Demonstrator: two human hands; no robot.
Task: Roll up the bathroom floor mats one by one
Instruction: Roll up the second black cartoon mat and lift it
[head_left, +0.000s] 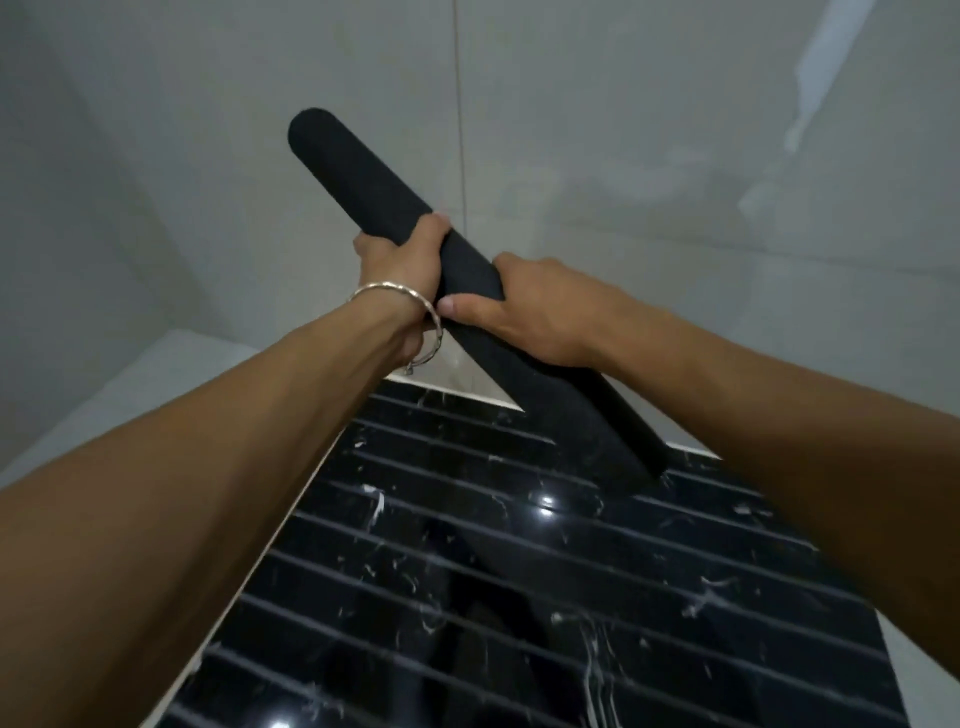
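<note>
A dark grey floor mat (358, 174), rolled into a tight long tube, is held up in the air and slants from upper left to lower right. My left hand (402, 260) grips the roll near its middle from the left, a silver bracelet on that wrist. My right hand (530, 306) wraps around the roll just below the left one, thumb pressed on its surface. The roll's lower end (639, 441) hangs over the floor. No other mat is visible.
Below lies a glossy black marble floor panel (467, 597) with parallel grooves, framed by a pale border (467, 387). Light grey tiled walls (675, 130) rise close behind, meeting in a corner, with a low pale ledge (130, 384) at the left.
</note>
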